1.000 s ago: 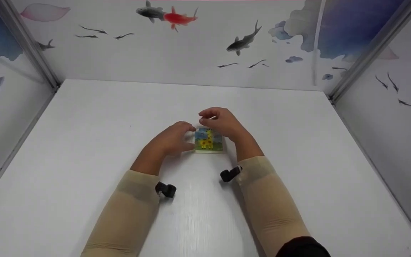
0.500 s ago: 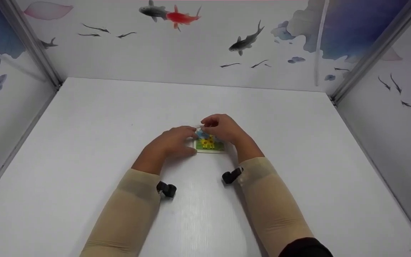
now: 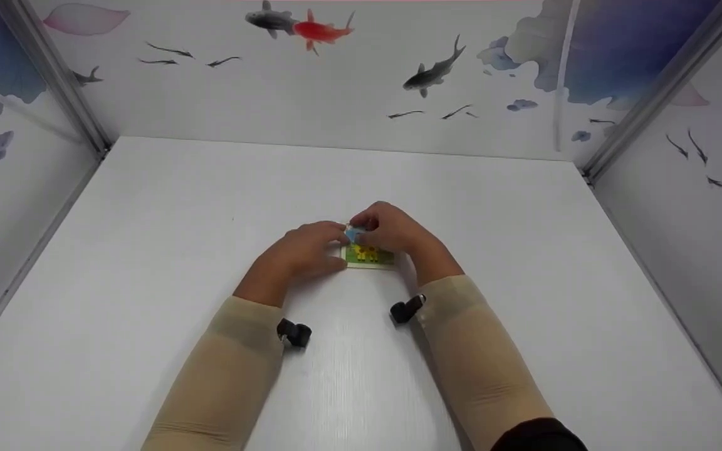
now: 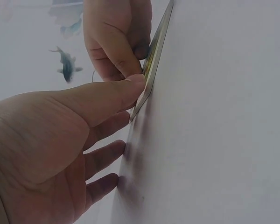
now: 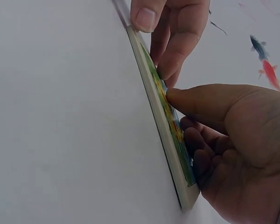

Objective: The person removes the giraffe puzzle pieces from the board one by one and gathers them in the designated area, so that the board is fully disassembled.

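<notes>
A small square jigsaw puzzle (image 3: 370,258) with a yellow giraffe picture lies on the table in a pale frame (image 5: 151,100). At its upper left is a blue puzzle piece (image 3: 353,233), partly covered by fingers. My right hand (image 3: 392,227) reaches over the puzzle's top half and pinches that piece between thumb and forefinger; its other fingers curl in. My left hand (image 3: 304,250) lies along the puzzle's left side, fingers rather straight. In the left wrist view, its thumb (image 4: 135,79) rests on the frame's corner, and its other fingertips reach down toward the table.
The white table (image 3: 210,188) stretches around the puzzle. A white back wall (image 3: 336,94) printed with fish stands behind it, with side walls left and right. Black wrist cameras (image 3: 295,334) jut inward from both sleeves.
My right hand has come down from above the puzzle's top edge onto the blue piece, which has turned and shifted slightly. My left hand has closed in on the puzzle's left edge.
</notes>
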A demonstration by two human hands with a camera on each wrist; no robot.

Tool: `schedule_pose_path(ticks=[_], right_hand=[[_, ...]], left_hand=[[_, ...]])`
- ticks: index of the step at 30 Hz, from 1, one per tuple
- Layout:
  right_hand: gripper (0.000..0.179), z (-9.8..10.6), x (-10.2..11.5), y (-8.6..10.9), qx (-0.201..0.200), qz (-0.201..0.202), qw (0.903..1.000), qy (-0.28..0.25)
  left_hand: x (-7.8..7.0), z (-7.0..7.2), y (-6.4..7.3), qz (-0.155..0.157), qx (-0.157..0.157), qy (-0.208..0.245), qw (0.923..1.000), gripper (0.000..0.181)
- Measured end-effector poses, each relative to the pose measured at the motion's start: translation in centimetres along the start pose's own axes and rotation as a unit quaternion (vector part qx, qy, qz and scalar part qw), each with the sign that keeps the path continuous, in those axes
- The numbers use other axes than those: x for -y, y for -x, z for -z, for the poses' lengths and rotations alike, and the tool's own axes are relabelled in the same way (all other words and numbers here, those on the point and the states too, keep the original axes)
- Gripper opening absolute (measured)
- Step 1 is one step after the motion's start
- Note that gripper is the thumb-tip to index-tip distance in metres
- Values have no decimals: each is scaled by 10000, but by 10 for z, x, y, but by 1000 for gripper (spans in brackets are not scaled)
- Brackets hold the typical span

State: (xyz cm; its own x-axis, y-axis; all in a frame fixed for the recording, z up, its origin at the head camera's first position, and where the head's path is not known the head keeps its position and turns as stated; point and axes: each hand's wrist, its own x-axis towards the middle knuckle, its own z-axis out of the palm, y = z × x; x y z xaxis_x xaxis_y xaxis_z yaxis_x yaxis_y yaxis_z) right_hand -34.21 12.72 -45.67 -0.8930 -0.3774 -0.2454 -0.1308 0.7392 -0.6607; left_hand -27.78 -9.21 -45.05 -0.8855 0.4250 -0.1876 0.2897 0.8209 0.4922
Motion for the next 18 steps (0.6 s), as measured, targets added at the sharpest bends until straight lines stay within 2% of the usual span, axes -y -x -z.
schedule_pose_path(ticks=[18], right_hand=[[35,0,5,1,141,202,9986,472]], left_hand=[[-3,0,-2,58,14,-27,10000,45]])
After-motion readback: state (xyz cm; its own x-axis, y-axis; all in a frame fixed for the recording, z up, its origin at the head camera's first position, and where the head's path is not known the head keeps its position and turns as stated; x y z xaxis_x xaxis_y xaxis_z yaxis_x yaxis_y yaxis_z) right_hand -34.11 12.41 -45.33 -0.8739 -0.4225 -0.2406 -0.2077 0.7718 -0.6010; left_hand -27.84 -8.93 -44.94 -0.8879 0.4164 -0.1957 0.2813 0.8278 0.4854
